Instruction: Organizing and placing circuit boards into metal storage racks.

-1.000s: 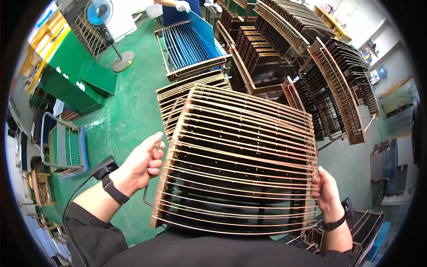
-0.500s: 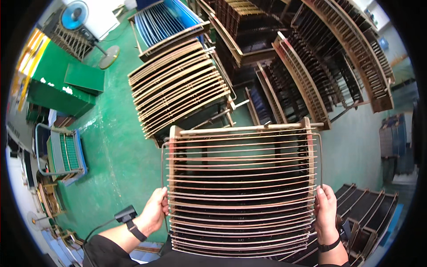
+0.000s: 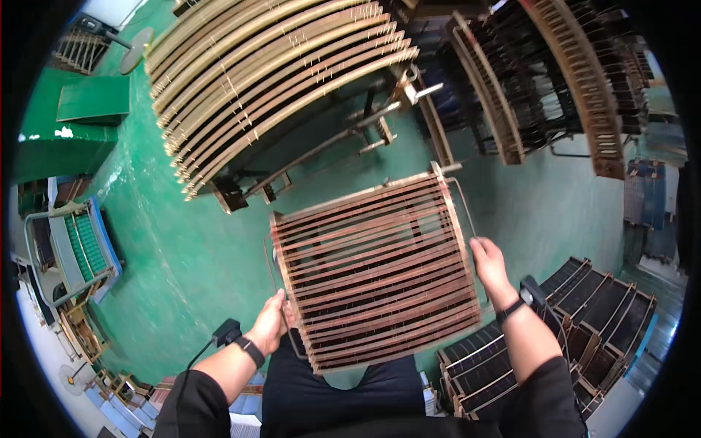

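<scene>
A slotted rack filled with thin brown-edged panels is in front of my body, above the green floor and tilted with its right side farther up the view. My left hand is closed around the bent metal side handle at its left. On the opposite side my right hand grips the matching metal handle, near its lower part. Ahead of it stands a larger stack of tan-edged panels on a metal frame, apart from the rack I hold.
Dark slotted racks stand at the upper right. Another group of dark panel racks sits beside my right arm. Left are a wheeled cart with green boards, a green box and a round fan base.
The held rack has turned counter-clockwise, its right side rising, and looks smaller and lower. My right hand has moved up and left. The tan-edged stack now appears much larger and nearer.
</scene>
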